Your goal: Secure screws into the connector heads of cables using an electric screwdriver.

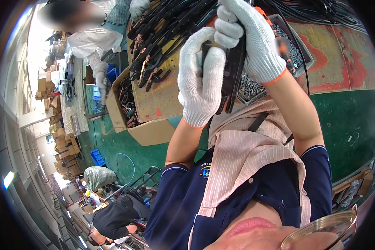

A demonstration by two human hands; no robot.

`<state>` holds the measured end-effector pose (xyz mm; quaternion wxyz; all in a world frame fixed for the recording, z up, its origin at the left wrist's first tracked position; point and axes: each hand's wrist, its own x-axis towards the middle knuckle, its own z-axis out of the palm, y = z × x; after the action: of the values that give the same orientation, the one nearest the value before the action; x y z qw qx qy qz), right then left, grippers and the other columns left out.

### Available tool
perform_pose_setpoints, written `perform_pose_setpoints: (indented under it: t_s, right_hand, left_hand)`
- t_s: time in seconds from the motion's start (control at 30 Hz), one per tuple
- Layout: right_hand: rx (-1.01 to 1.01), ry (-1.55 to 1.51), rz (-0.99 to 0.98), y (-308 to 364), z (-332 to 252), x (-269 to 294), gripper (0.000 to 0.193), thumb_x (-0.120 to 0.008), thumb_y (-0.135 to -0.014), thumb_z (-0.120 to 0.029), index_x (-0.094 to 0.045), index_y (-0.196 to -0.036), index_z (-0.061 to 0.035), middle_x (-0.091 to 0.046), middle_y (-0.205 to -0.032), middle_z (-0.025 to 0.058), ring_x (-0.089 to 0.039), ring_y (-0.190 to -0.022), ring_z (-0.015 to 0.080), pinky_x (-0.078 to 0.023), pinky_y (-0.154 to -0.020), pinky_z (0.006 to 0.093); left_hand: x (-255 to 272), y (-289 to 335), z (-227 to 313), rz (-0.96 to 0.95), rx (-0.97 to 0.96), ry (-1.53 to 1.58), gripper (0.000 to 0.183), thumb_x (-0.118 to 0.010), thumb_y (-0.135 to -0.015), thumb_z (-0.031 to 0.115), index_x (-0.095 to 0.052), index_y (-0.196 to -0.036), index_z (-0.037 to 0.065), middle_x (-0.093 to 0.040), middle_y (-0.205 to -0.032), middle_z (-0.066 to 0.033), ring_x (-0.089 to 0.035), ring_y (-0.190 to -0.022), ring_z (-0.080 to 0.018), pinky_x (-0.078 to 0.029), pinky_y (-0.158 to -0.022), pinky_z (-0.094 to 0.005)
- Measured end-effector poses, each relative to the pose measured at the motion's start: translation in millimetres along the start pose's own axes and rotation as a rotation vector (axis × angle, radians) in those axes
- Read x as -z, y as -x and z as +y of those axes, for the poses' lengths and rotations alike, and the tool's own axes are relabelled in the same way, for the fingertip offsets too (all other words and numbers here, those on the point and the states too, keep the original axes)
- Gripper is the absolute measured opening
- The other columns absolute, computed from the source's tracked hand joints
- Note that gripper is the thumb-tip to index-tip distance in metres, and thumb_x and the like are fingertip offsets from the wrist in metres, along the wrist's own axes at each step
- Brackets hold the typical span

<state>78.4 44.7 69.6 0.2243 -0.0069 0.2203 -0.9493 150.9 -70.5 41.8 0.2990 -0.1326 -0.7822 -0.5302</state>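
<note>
My left hand [202, 83], in a white knit glove with an orange cuff, is closed round a long black plastic part [232, 79]. Its curled fingers also cover a short dark piece, whose shape I cannot make out. My right hand [256, 46], gloved alike, grips the upper end of the black part with fingers bent. Copper-coloured edges show at the part's lower end. A thin metal shaft shows above the right hand; what it belongs to is hidden. Just behind that hand is an orange-and-black tool handle [283, 49], over a tray of small screws [295, 56].
Black clamp-like parts with copper ends [148, 62] lie heaped on the worn yellow-and-red table [325, 54]. A cardboard box [116, 106] of similar pieces stands at its left edge. Black cables [321, 12] lie at the far right. A co-worker's gloved hand [138, 8] is across the table.
</note>
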Motion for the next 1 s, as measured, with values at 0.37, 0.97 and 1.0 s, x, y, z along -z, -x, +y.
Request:
perform_pose_setpoints:
  t_s: [0.37,0.97,1.0]
  right_hand:
    - [0.117,0.023,0.066,2,-5,-21,0.020,-0.059,-0.096,-0.017,-0.050,-0.080,-0.0101,-0.043,-0.063,-0.0032,-0.039,-0.049,0.0070,-0.034,-0.045,0.0236]
    - [0.263,1.602,-0.210,-1,-41,-25,0.074,-0.066,-0.083,-0.041,-0.038,-0.139,0.0000,-0.041,-0.142,0.0267,-0.048,-0.126,0.0406,-0.046,-0.100,0.0449]
    - [0.570,1.657,-0.218,6,-50,-5,0.072,-0.068,-0.082,-0.040,-0.042,-0.136,-0.0002,-0.047,-0.137,0.0252,-0.052,-0.120,0.0406,-0.048,-0.096,0.0450]
  left_hand:
    - [-2,-11,-2,0.102,0.021,0.081,0.029,-0.051,-0.097,0.004,-0.056,-0.123,-0.006,-0.061,-0.117,-0.0133,-0.059,-0.099,-0.0155,-0.046,-0.088,-0.0262]
    - [-15,34,-50,-0.204,0.054,-0.552,0.067,-0.059,-0.085,-0.002,-0.024,-0.143,0.004,-0.051,-0.124,-0.0195,-0.061,-0.101,-0.0250,-0.053,-0.089,-0.0372]
    - [-12,24,-46,0.045,0.468,0.175,0.053,-0.057,-0.087,-0.002,-0.033,-0.134,0.002,-0.055,-0.118,-0.0202,-0.062,-0.101,-0.0273,-0.054,-0.089,-0.0408]
